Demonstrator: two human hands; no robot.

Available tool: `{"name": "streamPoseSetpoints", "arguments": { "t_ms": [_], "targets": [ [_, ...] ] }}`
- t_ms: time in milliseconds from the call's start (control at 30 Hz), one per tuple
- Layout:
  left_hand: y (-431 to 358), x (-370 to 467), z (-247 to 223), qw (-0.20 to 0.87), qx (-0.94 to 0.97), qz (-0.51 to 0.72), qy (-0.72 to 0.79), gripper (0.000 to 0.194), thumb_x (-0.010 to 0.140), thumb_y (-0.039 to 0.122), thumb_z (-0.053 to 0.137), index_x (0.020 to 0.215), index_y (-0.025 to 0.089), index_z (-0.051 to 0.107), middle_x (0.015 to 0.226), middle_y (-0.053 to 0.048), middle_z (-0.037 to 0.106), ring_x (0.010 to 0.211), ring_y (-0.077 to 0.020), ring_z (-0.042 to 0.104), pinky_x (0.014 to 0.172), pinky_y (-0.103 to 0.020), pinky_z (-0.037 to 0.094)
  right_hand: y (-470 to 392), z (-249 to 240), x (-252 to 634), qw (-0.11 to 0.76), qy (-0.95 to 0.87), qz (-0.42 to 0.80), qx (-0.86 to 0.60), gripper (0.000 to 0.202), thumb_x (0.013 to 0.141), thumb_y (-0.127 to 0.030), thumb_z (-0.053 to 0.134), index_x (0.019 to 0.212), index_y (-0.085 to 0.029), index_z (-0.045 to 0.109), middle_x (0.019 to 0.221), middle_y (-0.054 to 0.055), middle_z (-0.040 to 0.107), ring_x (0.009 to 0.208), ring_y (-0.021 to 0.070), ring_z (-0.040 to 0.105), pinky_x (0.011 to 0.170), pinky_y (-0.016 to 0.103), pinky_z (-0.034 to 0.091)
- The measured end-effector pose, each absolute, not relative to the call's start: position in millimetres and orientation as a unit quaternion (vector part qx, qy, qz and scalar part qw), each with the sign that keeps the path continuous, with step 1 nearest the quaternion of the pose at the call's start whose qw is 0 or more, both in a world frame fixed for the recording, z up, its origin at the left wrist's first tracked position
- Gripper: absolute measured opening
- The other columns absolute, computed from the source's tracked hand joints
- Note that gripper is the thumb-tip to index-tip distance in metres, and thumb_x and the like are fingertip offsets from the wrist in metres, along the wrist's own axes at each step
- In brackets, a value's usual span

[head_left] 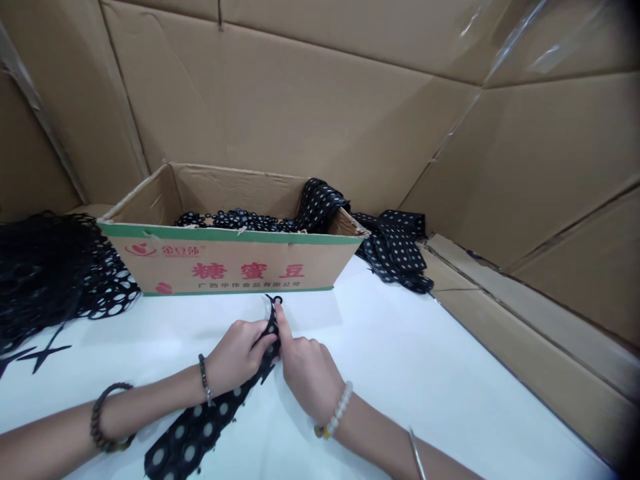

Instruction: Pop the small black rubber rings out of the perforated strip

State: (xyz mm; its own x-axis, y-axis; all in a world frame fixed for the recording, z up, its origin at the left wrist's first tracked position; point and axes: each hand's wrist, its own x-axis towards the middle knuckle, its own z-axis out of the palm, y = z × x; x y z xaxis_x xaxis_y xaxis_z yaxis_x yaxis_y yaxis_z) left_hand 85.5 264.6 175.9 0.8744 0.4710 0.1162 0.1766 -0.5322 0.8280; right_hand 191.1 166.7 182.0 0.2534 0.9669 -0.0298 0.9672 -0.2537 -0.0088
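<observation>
My left hand (245, 353) is closed, its thumb and fingers pinching a black perforated strip (200, 427) near the far end. Pale round spots cover the strip, which trails down toward the lower edge of the view. Close against it on the right is my right hand (310, 373), index finger stretched forward and the other fingers curled by the strip. That fingertip touches a small black ring (278, 300) at the strip's tip. My right thumb is mostly hidden.
Behind my hands stands an open cardboard box (240, 260) with small black rings (240, 219) inside and a folded dotted sheet (320, 203) over its rim. More dotted sheets (395, 247) lie right of it. A black netted heap (60, 280) is left; cardboard walls (320, 100) enclose the white table (425, 373).
</observation>
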Motion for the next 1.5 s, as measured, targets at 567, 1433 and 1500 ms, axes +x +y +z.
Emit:
{"name": "streamPoseSetpoints", "arguments": {
  "t_ms": [567,1433,1500],
  "targets": [
    [271.9,90.8,176.5,0.702,0.670,0.103,0.221,0.033,0.077,0.045,0.047,0.078,0.013,0.051,0.081,-0.007,0.063,0.061,-0.0155,0.061,0.058,-0.026,0.046,152.4,201.2,240.9,-0.267,0.597,-0.217,0.725,0.046,0.090,-0.037,0.022,0.134,-0.021,0.023,0.080,0.005,0.059,0.074,0.0170,0.056,0.069,0.031,0.043],
    [257.1,84.7,172.5,0.339,0.891,0.199,0.228,0.025,0.086,0.024,0.032,0.063,0.018,0.041,0.056,0.000,0.056,0.050,-0.0127,0.050,0.051,-0.022,0.032,167.8,183.7,179.8,0.066,0.595,-0.015,0.801,0.061,0.077,-0.004,0.028,0.136,-0.007,0.013,0.062,0.007,0.057,0.056,0.0200,0.055,0.048,0.028,0.038],
    [256.9,84.1,172.4,0.333,0.893,0.207,0.221,0.026,0.086,0.024,0.032,0.062,0.018,0.041,0.056,0.000,0.055,0.050,-0.0127,0.049,0.052,-0.022,0.032,169.0,182.8,180.8,0.065,0.591,-0.015,0.804,0.060,0.079,-0.006,0.029,0.137,-0.009,0.013,0.062,0.006,0.058,0.057,0.0203,0.056,0.049,0.028,0.037]
  ]
}}
